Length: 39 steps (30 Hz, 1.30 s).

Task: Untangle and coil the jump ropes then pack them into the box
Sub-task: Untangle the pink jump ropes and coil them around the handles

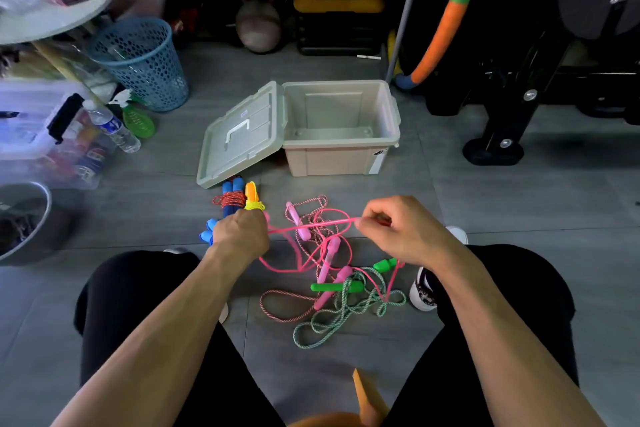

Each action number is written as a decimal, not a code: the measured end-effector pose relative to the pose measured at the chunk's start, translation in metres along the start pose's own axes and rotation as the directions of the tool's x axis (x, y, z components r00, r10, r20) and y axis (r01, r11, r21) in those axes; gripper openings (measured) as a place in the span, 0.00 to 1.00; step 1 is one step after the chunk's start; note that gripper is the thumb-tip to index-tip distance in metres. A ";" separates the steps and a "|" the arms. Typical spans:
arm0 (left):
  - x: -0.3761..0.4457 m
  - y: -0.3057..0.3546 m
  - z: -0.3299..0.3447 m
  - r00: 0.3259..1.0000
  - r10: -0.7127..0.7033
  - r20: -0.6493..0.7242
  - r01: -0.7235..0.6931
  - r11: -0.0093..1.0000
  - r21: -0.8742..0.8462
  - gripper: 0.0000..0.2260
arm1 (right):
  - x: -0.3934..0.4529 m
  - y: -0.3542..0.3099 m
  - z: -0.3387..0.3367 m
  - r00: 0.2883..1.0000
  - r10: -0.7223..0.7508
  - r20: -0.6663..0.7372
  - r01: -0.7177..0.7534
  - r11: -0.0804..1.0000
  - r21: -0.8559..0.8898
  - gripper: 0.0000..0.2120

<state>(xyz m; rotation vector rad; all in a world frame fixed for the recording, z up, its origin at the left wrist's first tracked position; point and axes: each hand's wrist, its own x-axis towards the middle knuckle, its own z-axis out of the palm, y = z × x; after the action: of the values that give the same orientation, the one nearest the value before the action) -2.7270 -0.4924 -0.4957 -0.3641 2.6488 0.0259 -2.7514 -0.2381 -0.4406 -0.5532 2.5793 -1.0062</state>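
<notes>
Pink rope (311, 225) taut between left hand (240, 235), apparently gripping, right hand (398, 229)

Dim, even indoor light — blurred left edge, wide-angle bowing.

A cluttered home storage or workout corner with grey floor tiles (214, 80). Beyond the person's hands stand black gym equipment (512, 80), a medicine ball (258, 26), a toolbox (337, 21) and a blue basket (142, 59).
</notes>
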 end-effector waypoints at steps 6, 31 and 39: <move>-0.021 0.022 -0.012 0.925 0.328 -0.192 -0.380 0.780 -0.498 0.14 | 0.005 0.002 0.009 0.994 -0.047 0.102 0.050 0.998 -0.025 0.14; -0.026 0.038 -0.005 0.819 0.378 -0.432 -0.572 0.606 -0.553 0.09 | 0.008 -0.004 0.015 0.988 0.005 0.156 0.005 0.998 -0.065 0.12; 0.000 0.013 -0.002 0.980 -0.012 -0.201 -0.015 0.991 -0.133 0.15 | 0.005 0.003 0.000 0.997 0.078 0.028 -0.074 0.990 -0.121 0.15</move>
<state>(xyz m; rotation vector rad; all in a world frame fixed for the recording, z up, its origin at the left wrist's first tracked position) -2.7310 -0.4798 -0.4940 -0.4296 2.8557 0.1775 -2.7569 -0.2384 -0.4438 -0.4932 2.6227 -0.8156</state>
